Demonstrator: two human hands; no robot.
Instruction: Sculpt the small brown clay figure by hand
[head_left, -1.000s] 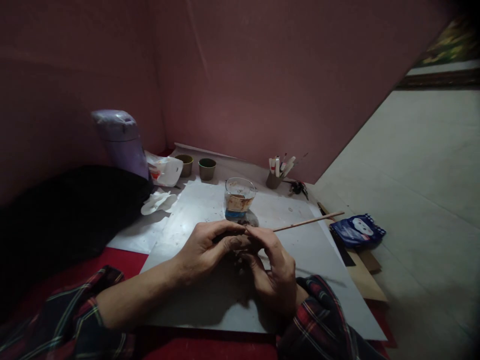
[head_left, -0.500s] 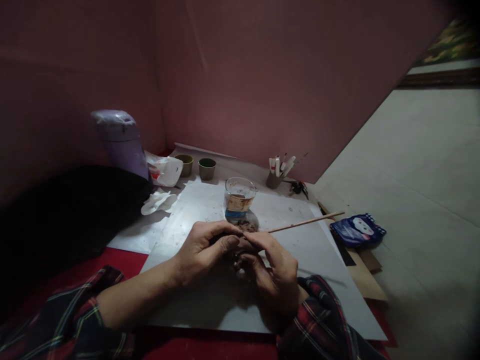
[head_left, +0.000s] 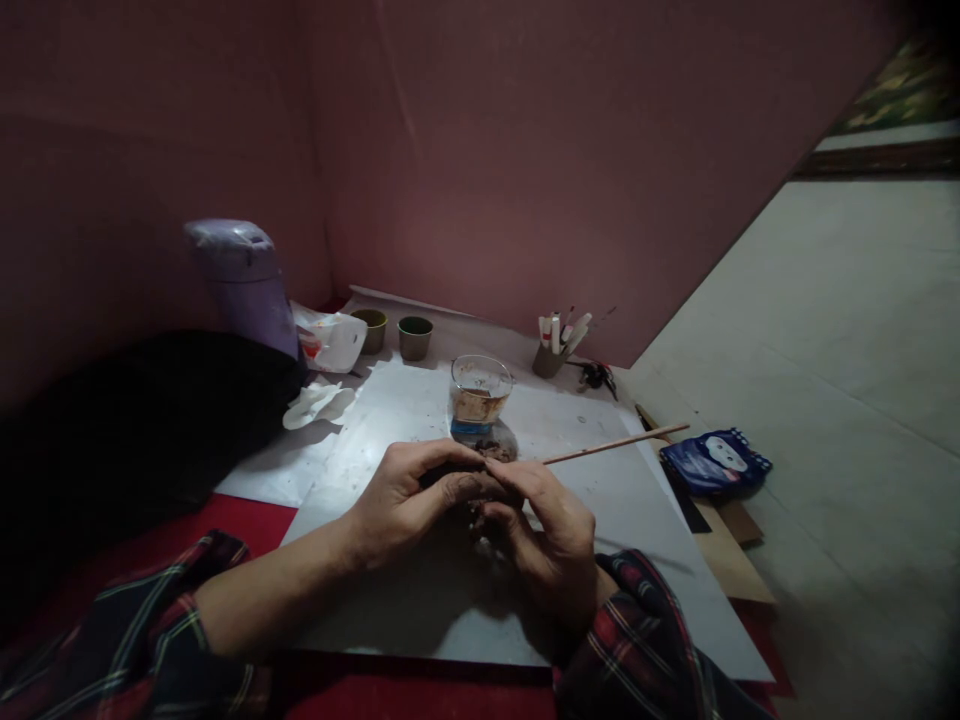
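Well, left hand and right hand pinch a brown lump (right: stick too); a jerk could tip the glass.

Dim, grainy light. The pale floor at 3 o'clock is brightest; the black bundle at 9 o'clock loses all detail. Soft shadow pools beneath left hand and right hand toward 6 o'clock. Corners at 1 and 5 o'clock vignette.

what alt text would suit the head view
A left hand and right hand pinch together over a grey sheet, the right gripping a thin wooden stick. A glass of brownish water stands just behind them.
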